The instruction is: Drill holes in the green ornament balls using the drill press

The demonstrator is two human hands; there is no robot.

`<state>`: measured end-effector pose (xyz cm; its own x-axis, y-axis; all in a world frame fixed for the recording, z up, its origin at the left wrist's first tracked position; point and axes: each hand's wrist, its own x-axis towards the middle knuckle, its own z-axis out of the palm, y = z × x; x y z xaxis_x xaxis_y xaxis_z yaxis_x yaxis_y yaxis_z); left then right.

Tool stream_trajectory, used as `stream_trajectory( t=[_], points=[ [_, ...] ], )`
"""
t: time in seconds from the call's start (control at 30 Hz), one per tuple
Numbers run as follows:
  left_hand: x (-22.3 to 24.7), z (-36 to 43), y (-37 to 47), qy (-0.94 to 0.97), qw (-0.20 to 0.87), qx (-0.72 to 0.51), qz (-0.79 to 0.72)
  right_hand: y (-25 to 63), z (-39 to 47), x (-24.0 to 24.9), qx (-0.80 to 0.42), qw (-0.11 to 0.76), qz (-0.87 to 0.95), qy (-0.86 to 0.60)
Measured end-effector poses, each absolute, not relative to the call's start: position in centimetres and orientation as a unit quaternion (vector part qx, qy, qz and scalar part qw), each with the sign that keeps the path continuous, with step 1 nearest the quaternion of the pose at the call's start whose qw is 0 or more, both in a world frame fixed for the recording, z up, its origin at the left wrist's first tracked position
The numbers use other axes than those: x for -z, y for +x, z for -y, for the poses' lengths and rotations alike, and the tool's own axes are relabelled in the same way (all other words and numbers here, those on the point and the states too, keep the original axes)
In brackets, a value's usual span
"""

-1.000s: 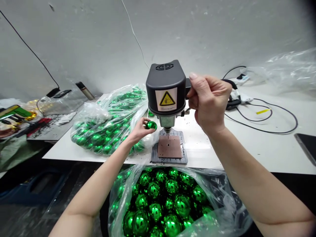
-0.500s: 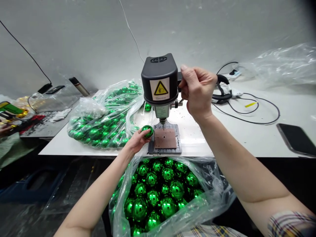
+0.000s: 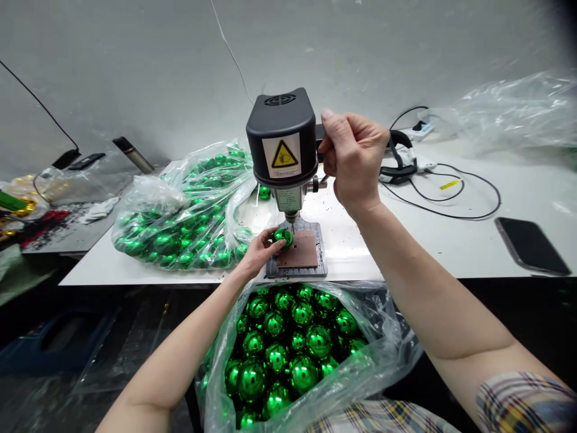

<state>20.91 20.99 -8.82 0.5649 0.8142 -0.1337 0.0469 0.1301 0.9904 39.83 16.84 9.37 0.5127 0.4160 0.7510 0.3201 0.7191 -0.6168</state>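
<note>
Green ball (image 3: 283,239) pinched by left hand (image 3: 261,249), eight o'clock from drill bit (image 3: 293,227); lever (image 3: 320,133) gripped by right hand (image 3: 354,157). Left could be nicked if ball slips.

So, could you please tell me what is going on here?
The person's left hand holds a shiny green ball by the brown plate of a drill press; whether it touches the bit is unclear. The right hand grips the side handle. More green balls lie in an open plastic bag at the near edge of the table.
</note>
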Motion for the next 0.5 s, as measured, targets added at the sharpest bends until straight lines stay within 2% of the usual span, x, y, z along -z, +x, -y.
stream_trajectory(
  t=[0.3, 0.5],
  points=[
    [10.1, -21.4, 22.7, 0.621, 0.637, -0.305, -0.341, 40.0, -16.8, -9.5, -0.02, 0.745, 0.505, -0.436],
    [9.9, -20.8, 22.5, 0.679, 0.586, -0.288, -0.336, 40.3, -17.3, -9.3, -0.011, 0.739, 0.512, -0.438]
  ],
)
